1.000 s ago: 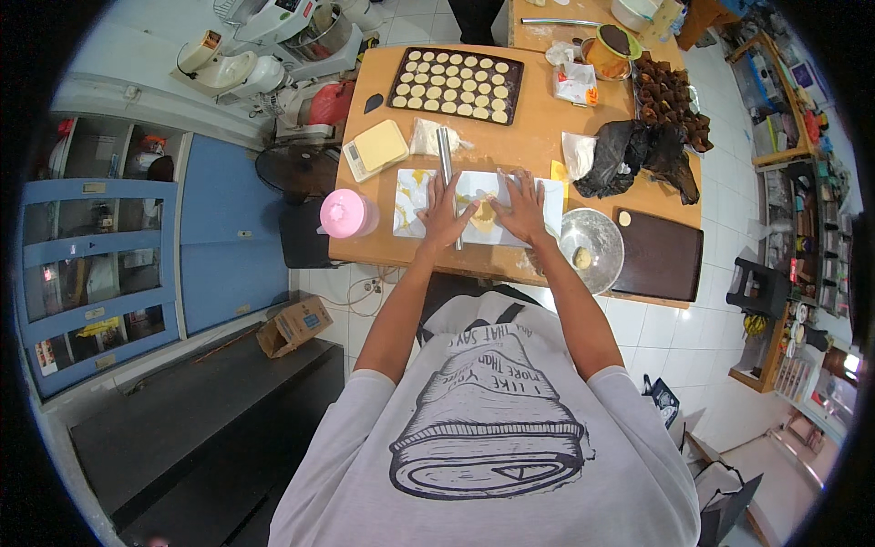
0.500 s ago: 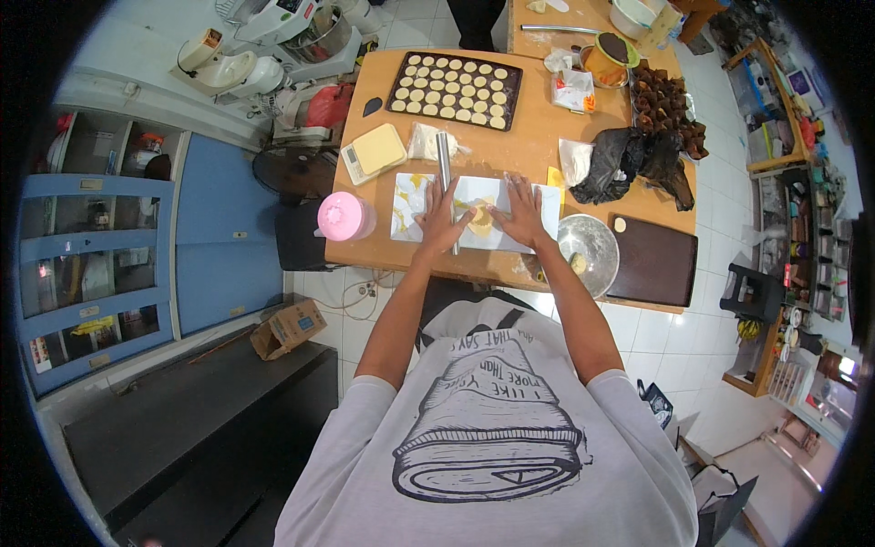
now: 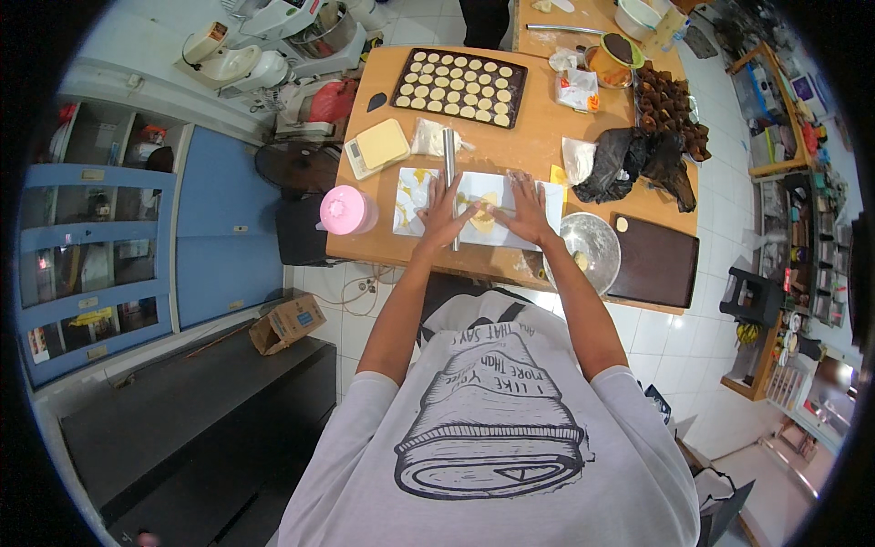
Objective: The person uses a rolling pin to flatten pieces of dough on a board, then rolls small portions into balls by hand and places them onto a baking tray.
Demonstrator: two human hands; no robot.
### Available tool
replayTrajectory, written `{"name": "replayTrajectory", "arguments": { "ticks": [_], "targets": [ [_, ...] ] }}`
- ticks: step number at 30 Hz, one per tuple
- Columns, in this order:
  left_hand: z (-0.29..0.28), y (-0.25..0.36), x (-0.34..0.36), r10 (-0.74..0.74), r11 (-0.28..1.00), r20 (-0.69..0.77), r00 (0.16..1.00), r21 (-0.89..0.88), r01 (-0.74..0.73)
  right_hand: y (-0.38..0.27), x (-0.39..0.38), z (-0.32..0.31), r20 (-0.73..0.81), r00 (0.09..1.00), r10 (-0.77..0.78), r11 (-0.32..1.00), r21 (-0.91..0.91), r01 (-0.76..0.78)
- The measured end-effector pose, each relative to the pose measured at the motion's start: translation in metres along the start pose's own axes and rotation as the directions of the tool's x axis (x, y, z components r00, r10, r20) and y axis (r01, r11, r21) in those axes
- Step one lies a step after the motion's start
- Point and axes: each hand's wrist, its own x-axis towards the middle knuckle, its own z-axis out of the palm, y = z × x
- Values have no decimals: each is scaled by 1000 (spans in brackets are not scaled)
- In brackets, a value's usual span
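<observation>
Head view: both my hands are on the white sheet (image 3: 550, 205) near the front edge of the counter (image 3: 519, 153), fingers spread and pointing away from me, thumbs turned in toward each other. Flattened pale dough (image 3: 487, 217) lies on the sheet between them, thumbs at its near part. Left hand (image 3: 439, 213) is wide, at the metal rolling pin (image 3: 448, 153), which lies lengthwise away from me; can't tell if the fingers grip it or just rest over it. Right hand (image 3: 526, 216) is wide too, palm down on the sheet's right part, nothing seen in it. Yellowish smears on the sheet's left end.

Right of my right wrist: metal bowl (image 3: 603, 244) with a small pale lump (image 3: 581, 261) inside, then a dark flat tray (image 3: 658, 264) carrying one pale disc (image 3: 622, 223) near its far left corner. Beyond the sheet: clear bag of white powder (image 3: 427, 137), and farther off a dark tray of pale discs in rows (image 3: 458, 88). Left side: pale yellow scale (image 3: 378, 148), pink lidded jug (image 3: 348, 213). Far right: crumpled black plastic bag (image 3: 611, 169) near brown paper cups (image 3: 668, 109), white packet (image 3: 577, 160) just beside the bag.
</observation>
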Motion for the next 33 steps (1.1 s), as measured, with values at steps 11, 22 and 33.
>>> {"name": "replayTrajectory", "arguments": {
  "ticks": [11,22,33],
  "targets": [
    [-3,3,-1,8,1000,37,999,8,-8,-4,-7,-7,-6,998,-56,997,-59,56],
    [-1,1,4,21,999,28,999,-45,-20,-2,-8,-6,-39,998,-42,998,-51,40],
    [8,-27,8,169,905,-118,979,-374,-201,-43,-32,-9,-273,913,-303,945,36,324]
  ]
}}
